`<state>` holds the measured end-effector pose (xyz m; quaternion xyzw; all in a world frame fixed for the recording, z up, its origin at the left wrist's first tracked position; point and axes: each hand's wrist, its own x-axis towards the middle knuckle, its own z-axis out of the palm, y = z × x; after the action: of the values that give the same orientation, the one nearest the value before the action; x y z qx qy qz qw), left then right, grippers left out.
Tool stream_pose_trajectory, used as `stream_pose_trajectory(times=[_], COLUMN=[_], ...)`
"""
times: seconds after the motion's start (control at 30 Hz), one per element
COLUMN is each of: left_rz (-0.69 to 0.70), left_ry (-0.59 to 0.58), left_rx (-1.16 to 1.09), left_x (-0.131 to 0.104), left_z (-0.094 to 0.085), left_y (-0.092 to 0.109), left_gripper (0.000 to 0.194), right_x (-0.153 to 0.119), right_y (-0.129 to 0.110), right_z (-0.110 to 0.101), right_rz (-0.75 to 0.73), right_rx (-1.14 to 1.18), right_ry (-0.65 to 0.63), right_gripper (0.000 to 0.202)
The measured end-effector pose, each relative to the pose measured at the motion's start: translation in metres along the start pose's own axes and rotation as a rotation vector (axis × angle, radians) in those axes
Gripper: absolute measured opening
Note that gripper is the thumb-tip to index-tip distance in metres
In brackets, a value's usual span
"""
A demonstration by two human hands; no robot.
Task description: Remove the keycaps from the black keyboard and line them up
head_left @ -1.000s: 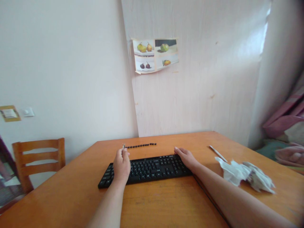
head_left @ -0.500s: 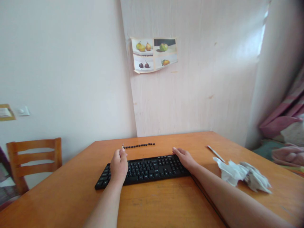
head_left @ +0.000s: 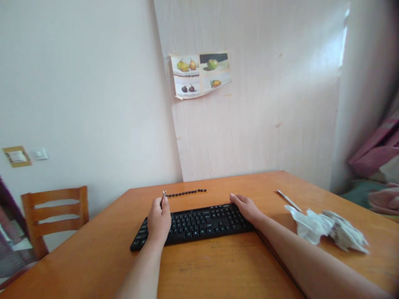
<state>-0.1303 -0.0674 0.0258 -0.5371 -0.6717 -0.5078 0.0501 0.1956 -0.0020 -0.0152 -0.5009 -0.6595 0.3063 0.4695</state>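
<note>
A black keyboard (head_left: 199, 224) lies on the wooden table, slightly askew. My left hand (head_left: 158, 218) is closed over its left part, pinching a small tool with a metallic tip (head_left: 164, 193) that points up past the thumb; the rest of the tool is hidden. My right hand (head_left: 247, 207) rests at the keyboard's right end, fingers stretched towards its back edge, holding nothing that shows. Behind the keyboard runs a row of small black pieces (head_left: 187, 192), too small to make out, starting near the tool's tip.
Crumpled white tissues (head_left: 314, 224) and a greyish one lie right of my right forearm. A thin white stick (head_left: 288, 200) is behind them. The keyboard's cable passes under my right forearm. A wooden chair (head_left: 56, 209) stands at the left; a wall is behind the table (head_left: 205, 270).
The view has shifted slightly, moving the table a little to the right in the picture. More of the metallic tip shows above my left hand. Both hands stay at the keyboard.
</note>
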Motion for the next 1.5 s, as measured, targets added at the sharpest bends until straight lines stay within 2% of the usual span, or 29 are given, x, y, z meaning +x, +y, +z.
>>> stream_pose_trajectory(times=[0.47,0.77,0.9,1.0,1.1,1.17,1.33,1.5], left_rz=[0.046,0.014,0.002,-0.021,-0.122,-0.163,-0.187,-0.16], left_ry=[0.006,0.058,0.078,0.104,0.204,0.228,0.162,0.089], left_rx=[0.14,0.094,0.006,-0.151,-0.345,-0.418,-0.409,-0.271], left_x=[-0.006,-0.003,-0.003,0.001,0.016,0.029,0.047,0.042], left_z=[-0.008,-0.008,-0.008,-0.008,-0.012,-0.018,-0.029,-0.029], left_y=[0.008,0.002,0.003,0.009,0.017,0.018,-0.006,-0.037], left_gripper=[0.03,0.034,0.033,0.033,0.036,0.037,0.04,0.039], right_x=[-0.001,-0.001,-0.001,0.003,0.014,0.026,0.064,0.095], right_y=[0.001,0.001,0.002,-0.002,-0.009,-0.013,-0.016,-0.013], right_z=[-0.003,-0.004,-0.005,-0.008,-0.014,-0.017,-0.011,0.017], right_rz=[0.014,0.04,0.085,0.146,0.137,0.099,0.054,0.055], right_rx=[-0.047,-0.023,0.009,0.042,-0.023,-0.089,-0.186,-0.243], right_ry=[-0.006,0.008,-0.014,-0.034,-0.053,-0.066,-0.088,-0.125], right_gripper=[0.055,0.056,0.055,0.055,0.051,0.047,0.036,0.039])
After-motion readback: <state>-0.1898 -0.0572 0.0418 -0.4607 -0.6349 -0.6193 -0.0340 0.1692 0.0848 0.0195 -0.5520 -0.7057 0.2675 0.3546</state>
